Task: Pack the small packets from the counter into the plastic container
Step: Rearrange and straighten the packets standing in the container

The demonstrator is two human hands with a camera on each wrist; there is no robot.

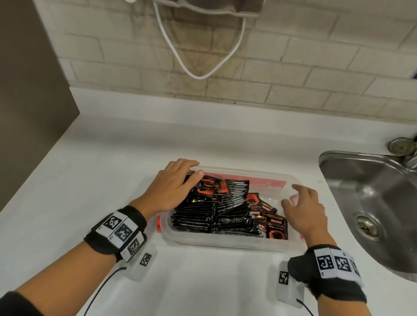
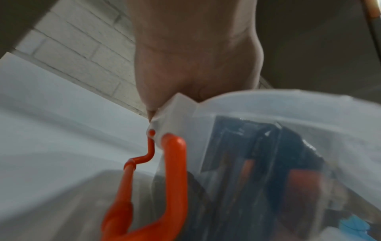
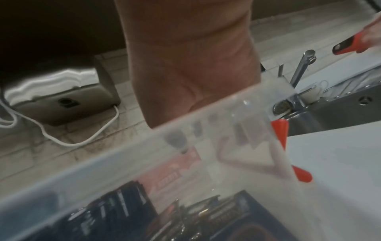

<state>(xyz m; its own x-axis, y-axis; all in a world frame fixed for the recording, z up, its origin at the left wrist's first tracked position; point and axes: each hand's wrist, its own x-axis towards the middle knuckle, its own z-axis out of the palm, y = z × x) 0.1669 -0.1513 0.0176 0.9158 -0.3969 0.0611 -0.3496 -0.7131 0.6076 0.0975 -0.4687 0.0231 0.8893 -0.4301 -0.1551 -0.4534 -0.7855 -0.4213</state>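
Head view: left hand (image 1: 174, 183) grip loose, flat fingers pressing packets (image 1: 219, 208) inside plastic container (image 1: 222, 240); right hand (image 1: 302, 210) grip relaxed, empty, above container's right end

Open white counter (image 1: 113, 173) left of, behind and in front of the clear rectangular plastic container (image 1: 219, 241). Inside, black-and-red foil packets (image 1: 212, 209) heaped above the rim on the left half; a low gap at the far right corner. Left hand (image 1: 174, 182) flat on the heap, right hand (image 1: 302, 211) hovering over the gap, both blocking entry from above. Stainless steel sink (image 1: 382, 207) close on the right, a narrow strip of counter between. Beige tiled wall (image 1: 237, 65) behind.
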